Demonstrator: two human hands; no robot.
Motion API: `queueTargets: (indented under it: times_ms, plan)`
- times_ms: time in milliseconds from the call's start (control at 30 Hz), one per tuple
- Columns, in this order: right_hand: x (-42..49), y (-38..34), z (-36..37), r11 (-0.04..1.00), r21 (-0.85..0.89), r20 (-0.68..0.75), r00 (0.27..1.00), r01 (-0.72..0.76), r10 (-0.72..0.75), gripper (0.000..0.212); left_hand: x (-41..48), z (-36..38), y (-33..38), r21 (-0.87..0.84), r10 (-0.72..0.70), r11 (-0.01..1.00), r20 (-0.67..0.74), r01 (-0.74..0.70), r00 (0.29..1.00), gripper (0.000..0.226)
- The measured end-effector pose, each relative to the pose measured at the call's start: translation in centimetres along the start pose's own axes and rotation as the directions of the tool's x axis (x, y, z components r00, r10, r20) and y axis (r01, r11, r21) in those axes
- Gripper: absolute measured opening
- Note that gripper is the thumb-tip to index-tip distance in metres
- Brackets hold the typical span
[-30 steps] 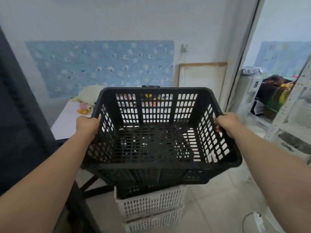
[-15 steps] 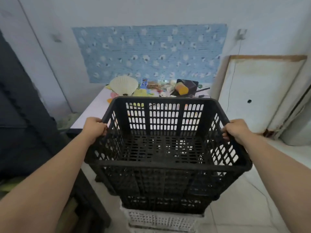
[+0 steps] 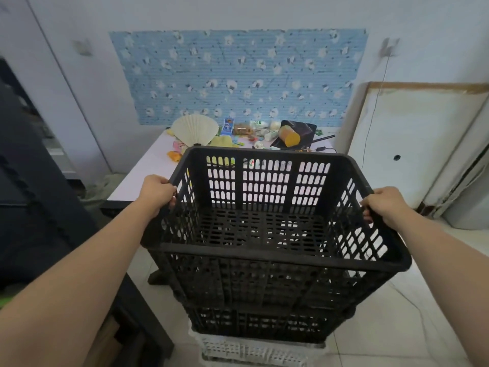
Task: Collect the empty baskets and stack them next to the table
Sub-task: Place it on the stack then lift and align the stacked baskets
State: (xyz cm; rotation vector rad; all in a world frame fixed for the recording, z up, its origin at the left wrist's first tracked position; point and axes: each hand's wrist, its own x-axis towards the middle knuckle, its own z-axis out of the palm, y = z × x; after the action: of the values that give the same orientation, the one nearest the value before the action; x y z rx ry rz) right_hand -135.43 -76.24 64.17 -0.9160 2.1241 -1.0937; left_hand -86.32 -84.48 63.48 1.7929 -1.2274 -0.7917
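The stacking step looks in hand: the left hand at 9 o'clock and the right hand at 3 o'clock each clench a side rim of the empty black basket. It hangs over another black basket, nested on white baskets at 6 o'clock beside the table. Next, it probably needs lowering squarely until it nests.

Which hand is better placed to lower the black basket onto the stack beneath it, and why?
Neither alone. The left hand and right hand each grip an opposite rim of the black basket, so both should probably lower it evenly onto the white basket.
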Motion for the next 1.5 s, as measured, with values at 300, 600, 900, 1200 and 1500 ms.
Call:
queueTargets:
  times_ms: [300,600,900,1200,1500]
  plan:
    - [-1.1,1.1,-1.4,0.879,0.447,0.190,0.978,-0.168,0.090,0.017,-2.7,-2.3,-0.5,-0.141,-0.084,0.985,0.083,0.095,0.993,0.025]
    - [-9.0,16.6,0.5,0.910,0.206,0.164,0.930,-0.360,0.330,0.030,-13.0,1.9,-15.3,0.004,-0.385,0.919,0.235,0.395,0.893,0.035]
    - [-12.3,22.1,6.6,0.955,0.131,0.288,0.932,-0.264,0.219,0.064,-15.0,5.4,-19.1,0.057,-0.064,0.997,0.240,0.052,0.969,0.040]
    - [-10.1,24.4,8.3,0.996,0.085,0.082,0.996,0.026,-0.033,0.059,-13.9,7.1,-23.2,-0.094,-0.060,0.993,0.129,0.072,0.990,0.042]
    - [-9.2,23.7,6.5,0.999,0.026,0.196,0.980,0.035,-0.039,0.049,-14.7,8.6,-22.6,-0.024,-0.019,1.000,0.057,0.021,0.998,0.021]
